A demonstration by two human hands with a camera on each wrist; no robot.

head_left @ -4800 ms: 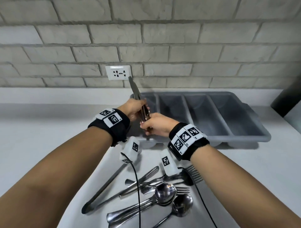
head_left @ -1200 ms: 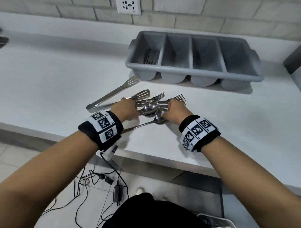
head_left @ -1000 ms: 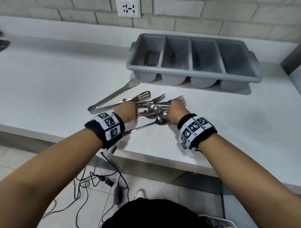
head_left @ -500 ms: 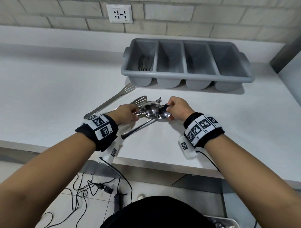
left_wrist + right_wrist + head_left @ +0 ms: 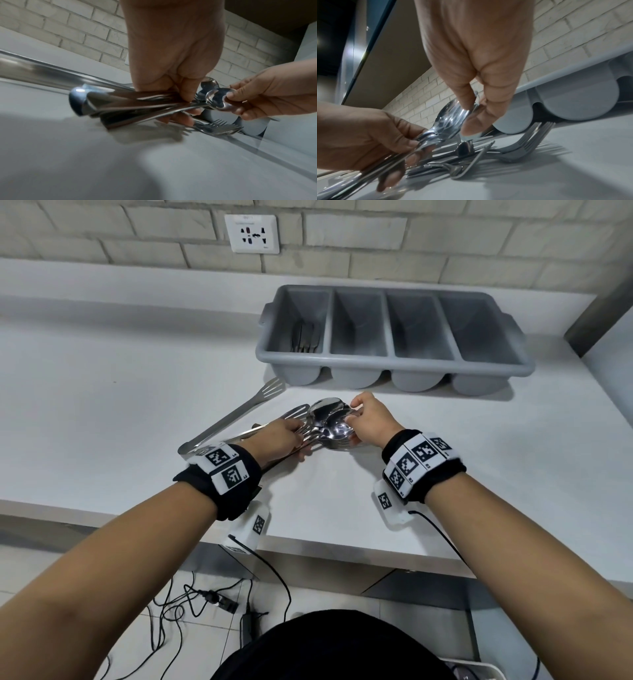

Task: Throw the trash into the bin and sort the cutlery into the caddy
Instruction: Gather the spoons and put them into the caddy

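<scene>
Spoons (image 5: 329, 424) are lying crosswise, bowls pointing right, left hand (image 5: 279, 440) gripping the handles, right hand (image 5: 371, 421) fingers pinching the bowls above the bench (image 5: 102, 412).

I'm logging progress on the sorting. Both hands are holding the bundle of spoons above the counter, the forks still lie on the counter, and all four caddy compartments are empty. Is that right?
Not quite: the caddy is not all empty. In the head view its leftmost compartment already holds knives; the other three look empty. The rest stands: the left hand and right hand hold the spoons, and the forks lie on the counter.
</scene>
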